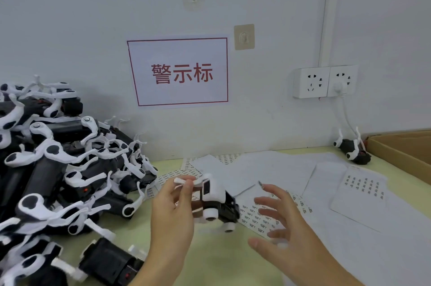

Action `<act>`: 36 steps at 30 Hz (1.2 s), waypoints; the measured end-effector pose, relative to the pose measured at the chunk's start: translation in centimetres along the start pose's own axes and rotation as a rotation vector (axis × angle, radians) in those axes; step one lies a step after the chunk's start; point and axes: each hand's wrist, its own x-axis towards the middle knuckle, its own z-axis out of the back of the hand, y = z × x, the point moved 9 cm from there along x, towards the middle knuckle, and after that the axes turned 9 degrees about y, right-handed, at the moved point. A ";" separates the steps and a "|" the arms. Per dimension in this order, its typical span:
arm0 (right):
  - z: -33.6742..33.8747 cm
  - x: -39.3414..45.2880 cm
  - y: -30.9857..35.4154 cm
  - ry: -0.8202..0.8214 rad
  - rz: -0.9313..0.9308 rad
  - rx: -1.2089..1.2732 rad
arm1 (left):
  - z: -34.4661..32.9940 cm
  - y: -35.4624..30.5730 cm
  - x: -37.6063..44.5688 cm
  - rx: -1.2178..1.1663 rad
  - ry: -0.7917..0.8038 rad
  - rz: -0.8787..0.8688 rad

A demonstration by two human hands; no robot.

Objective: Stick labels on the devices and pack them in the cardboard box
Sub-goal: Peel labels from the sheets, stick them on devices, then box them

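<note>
My left hand (173, 211) grips a black and white device (215, 201) above the green table, fingers curled round its white arm. My right hand (282, 222) hovers just right of the device with fingers spread, and a small label (260, 184) sticks to the tip of its index finger. Label sheets (256, 215) lie on the table under and behind the hands. A large heap of the same devices (58, 164) fills the left side. One single device (353, 151) lies at the back right beside the cardboard box (401, 150).
White backing sheets (361, 189) cover the table's right half. The wall right behind the table carries a red-framed sign (179, 72) and a double socket (325, 81) with a plugged-in cable. The box sits at the far right edge.
</note>
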 end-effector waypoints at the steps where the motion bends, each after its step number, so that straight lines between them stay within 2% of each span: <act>1: -0.3 0.0 0.2 0.034 0.011 -0.009 | -0.3 1.1 -0.1 -0.106 0.010 0.081; 5: -0.7 0.1 0.9 0.052 0.052 0.008 | -2.3 3.9 -0.7 -0.428 0.066 0.300; 11: 0.3 0.0 1.4 -0.026 0.112 0.048 | -3.7 5.4 -1.5 -0.628 0.104 0.412; 18: 1.2 0.2 0.3 -0.104 0.079 0.182 | -4.2 6.0 -1.4 -0.491 0.209 0.411; 23: 2.5 0.3 -0.5 -0.175 0.023 0.272 | -4.3 5.5 -1.2 -0.402 0.253 0.330; 31: 2.5 0.4 -1.0 -0.191 -0.039 0.266 | -5.1 4.3 -1.2 -0.315 0.368 0.264; 36: 2.9 0.3 -0.9 -0.222 -0.072 0.267 | -5.5 4.6 -1.5 -0.293 0.467 0.291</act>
